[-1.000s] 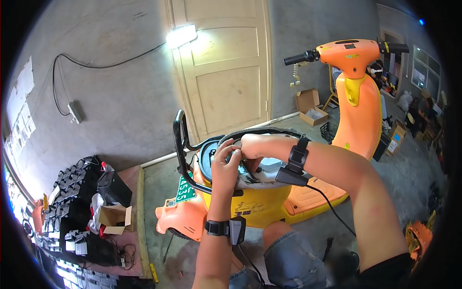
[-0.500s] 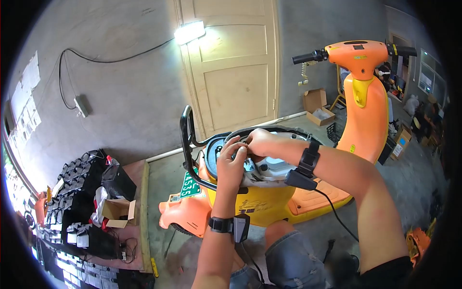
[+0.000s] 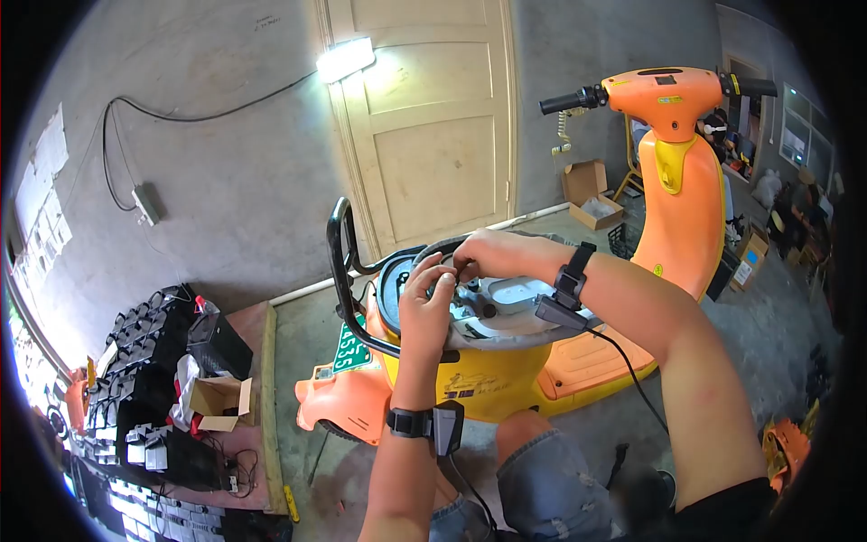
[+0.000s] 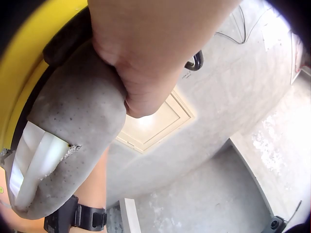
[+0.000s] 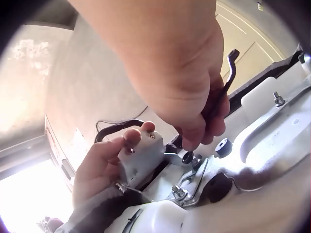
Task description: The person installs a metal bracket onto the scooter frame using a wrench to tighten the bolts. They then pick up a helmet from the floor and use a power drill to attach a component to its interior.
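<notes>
My right hand (image 5: 194,92) pinches a dark offset wrench (image 5: 230,77), whose handle slants up behind the fingers. The wrench's ring end sits low by the thumb, close over a nut and bolt (image 5: 196,162). My left hand (image 3: 424,307) lies alongside, its fingertips curled over the edge of a pale metal bracket (image 5: 141,160). Another threaded stud (image 5: 179,191) stands nearby on the metal plate. These parts are on a seat's white plastic underside (image 5: 155,216), edged with a grey padded cover (image 4: 77,104), on an orange and yellow scooter (image 3: 488,384). The left fingers are hidden in the left wrist view.
A black grab rail (image 3: 336,262) curves up at the scooter's rear, left of the hands. The handlebar (image 3: 664,95) stands at right. Black batteries (image 3: 144,361) and an open carton (image 3: 221,404) are on a low platform at left. A lit lamp (image 3: 346,60) hangs by the door.
My right hand has lifted and turned a little at the wrist, and more of the seat's underside shows below it. My left hand stays by the bracket. The head view shifted slightly.
</notes>
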### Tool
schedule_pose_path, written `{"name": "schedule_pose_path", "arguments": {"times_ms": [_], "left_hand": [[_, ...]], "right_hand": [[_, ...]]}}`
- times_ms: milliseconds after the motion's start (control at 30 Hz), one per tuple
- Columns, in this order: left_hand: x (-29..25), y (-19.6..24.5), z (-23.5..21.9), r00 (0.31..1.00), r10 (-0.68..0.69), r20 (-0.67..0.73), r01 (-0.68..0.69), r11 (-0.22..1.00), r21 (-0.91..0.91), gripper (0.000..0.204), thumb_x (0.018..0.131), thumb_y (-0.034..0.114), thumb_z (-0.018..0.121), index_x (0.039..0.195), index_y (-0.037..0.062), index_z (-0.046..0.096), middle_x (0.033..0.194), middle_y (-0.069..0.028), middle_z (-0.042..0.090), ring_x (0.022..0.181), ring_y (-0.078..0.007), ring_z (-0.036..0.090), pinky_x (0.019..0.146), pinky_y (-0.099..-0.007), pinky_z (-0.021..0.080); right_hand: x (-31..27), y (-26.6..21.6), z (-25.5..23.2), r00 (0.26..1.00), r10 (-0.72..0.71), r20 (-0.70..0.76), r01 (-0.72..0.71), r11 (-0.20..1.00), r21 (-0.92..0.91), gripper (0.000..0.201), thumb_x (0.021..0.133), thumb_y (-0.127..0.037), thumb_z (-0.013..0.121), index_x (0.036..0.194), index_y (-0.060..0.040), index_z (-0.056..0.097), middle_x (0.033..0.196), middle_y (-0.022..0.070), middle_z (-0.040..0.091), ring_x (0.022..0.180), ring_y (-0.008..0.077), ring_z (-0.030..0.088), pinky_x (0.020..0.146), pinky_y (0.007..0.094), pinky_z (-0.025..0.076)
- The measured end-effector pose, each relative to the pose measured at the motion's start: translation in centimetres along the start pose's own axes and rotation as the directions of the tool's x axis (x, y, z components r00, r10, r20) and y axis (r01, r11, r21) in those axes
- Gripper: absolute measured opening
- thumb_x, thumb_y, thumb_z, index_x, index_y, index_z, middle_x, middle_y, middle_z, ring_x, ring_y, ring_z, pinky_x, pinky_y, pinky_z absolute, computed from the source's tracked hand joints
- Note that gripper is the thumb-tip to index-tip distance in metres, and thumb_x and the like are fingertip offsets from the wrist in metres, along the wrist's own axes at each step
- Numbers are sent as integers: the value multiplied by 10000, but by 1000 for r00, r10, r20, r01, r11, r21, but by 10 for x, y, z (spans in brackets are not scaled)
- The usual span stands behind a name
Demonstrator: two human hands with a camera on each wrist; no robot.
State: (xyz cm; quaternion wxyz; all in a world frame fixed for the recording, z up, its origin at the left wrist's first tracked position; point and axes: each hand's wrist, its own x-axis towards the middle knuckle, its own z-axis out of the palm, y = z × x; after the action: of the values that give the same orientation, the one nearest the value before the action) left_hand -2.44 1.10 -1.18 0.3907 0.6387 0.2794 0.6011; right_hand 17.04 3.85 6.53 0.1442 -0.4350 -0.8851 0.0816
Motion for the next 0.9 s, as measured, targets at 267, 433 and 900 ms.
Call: {"name": "schedule_pose_path", "arguments": {"times_ms": [267, 433, 900], "left_hand": [[0, 1, 0, 1000, -24, 0, 24, 1000, -20, 195, 935, 107, 632, 1031, -27, 735, 1368, -158, 624, 1234, -226, 581, 996, -315, 456], [1, 0, 0, 999, 31, -11, -30, 999, 37, 203, 938, 109, 626, 1030, -40, 730, 1370, -157, 621, 1201, -200, 588, 950, -292, 474], [-1, 4, 1, 1000, 17, -17, -16, 999, 31, 222, 926, 130, 631, 1025, -37, 738, 1353, -182, 631, 1262, -257, 574, 1072, -354, 407]], "right_hand": [[4, 2, 1, 998, 8, 69, -5, 999, -54, 183, 805, -164, 776, 965, -76, 780, 889, 144, 755, 857, 310, 729, 767, 404, 556], [6, -5, 9, 993, 109, 52, -101, 985, -138, 178, 771, -159, 775, 920, -61, 786, 851, 155, 753, 813, 302, 732, 745, 404, 564], [23, -43, 26, 614, 695, 374, -775, 438, 456, 213, 870, -122, 769, 777, 8, 627, 682, 84, 632, 549, 189, 655, 469, 329, 576]]}}
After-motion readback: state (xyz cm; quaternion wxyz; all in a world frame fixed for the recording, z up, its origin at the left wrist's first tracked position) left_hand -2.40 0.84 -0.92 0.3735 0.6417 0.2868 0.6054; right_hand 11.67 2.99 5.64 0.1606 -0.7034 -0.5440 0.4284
